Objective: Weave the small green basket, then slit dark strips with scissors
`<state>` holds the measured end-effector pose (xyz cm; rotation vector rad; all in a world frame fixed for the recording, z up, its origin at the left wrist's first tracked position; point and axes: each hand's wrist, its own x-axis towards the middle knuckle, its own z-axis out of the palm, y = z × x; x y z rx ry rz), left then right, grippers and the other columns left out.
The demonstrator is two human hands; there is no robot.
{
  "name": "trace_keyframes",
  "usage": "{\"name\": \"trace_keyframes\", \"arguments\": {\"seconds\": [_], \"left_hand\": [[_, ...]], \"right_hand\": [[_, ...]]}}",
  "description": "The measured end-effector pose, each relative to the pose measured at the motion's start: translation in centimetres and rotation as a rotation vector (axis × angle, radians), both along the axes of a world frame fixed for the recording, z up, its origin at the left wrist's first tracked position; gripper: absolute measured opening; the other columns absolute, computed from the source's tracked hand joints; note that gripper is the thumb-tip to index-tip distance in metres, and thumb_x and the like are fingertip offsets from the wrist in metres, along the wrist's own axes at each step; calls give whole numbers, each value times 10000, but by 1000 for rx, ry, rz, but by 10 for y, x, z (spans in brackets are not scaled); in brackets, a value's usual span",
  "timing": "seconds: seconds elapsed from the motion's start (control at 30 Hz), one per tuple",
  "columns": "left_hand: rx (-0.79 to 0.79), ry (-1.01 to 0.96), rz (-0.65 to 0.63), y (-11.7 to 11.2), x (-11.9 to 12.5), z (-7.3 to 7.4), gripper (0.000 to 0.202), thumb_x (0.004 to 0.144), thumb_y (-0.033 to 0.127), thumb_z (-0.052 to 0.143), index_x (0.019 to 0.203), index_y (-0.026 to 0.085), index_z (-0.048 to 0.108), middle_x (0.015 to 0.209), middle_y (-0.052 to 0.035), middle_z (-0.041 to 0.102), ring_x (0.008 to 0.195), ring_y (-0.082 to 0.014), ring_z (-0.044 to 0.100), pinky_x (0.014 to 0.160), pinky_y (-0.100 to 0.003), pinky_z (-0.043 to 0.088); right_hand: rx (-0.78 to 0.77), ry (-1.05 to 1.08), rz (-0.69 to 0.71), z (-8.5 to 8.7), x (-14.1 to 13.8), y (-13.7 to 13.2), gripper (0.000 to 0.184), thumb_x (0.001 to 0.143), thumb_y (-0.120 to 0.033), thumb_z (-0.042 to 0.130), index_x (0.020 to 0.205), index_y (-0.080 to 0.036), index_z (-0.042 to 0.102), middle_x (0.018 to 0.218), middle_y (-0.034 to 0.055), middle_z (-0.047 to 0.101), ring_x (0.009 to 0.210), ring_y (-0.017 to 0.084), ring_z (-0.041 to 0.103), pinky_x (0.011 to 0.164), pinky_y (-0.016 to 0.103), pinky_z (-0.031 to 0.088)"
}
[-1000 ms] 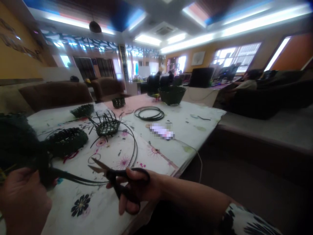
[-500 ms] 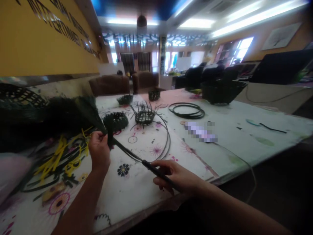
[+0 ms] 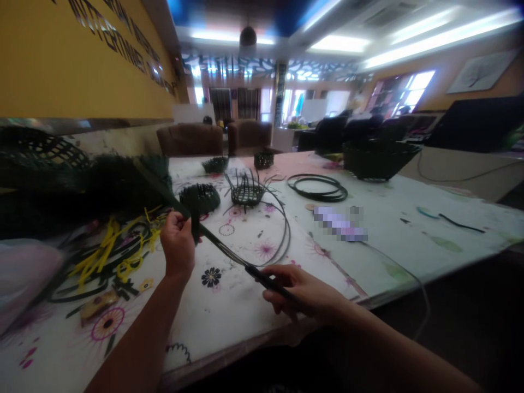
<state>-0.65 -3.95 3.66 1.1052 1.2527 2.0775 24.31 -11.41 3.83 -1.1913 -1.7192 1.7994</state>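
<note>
My left hand is closed around a dark green weaving strip, part of which stands up beside the fingers. Thin dark strands run from that hand down to a dark, handle-like rod. My right hand grips this rod, thumb and fingers wrapped round it; whether it is a tool or a bound handle I cannot tell. Beyond my hands are a small dark woven basket and an unfinished basket with loose upright ends. A thin hoop curves over the flowered tablecloth.
Yellow strips and dark scraps lie at the left, near a pale plastic bag. Coiled strips, a blurred-out purple object with a cable and a large dark basket are on the right. Brown chairs stand behind.
The whole view has shifted, so both hands and the table things appear slightly further right. Both hands keep their holds, and the strip by my left hand looks sharper.
</note>
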Motion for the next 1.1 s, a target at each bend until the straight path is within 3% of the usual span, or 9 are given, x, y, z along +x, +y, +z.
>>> {"name": "trace_keyframes", "arguments": {"seconds": [0.17,0.47,0.67,1.1], "left_hand": [[5,5,-4,-3,3,1,163,690,220,667,735,187,514,525,62,524,383,-92,465,340,-181,357],[-8,-57,-11,-6,4,7,164,674,212,660,709,187,502,508,66,509,378,-90,446,325,-187,345],[-62,-61,-16,-6,4,7,178,667,238,657,732,193,498,516,70,514,357,-99,453,307,-195,332],[-144,-65,-113,-6,6,7,187,644,281,651,726,186,512,539,64,521,355,-77,432,311,-180,329]], "right_hand": [[0,-16,-19,-3,-1,-1,368,806,-336,663,1125,-156,620,628,-33,581,416,48,458,384,149,390],[66,109,-71,-29,-13,3,499,779,-386,731,1220,-184,614,656,-42,565,471,52,451,397,146,369],[87,200,-77,-26,-22,8,389,781,-374,738,1095,-157,660,612,-46,556,426,30,421,376,132,326],[125,146,-39,-22,-17,18,401,766,-396,735,1076,-149,676,609,-41,565,417,39,424,380,148,343]]}}
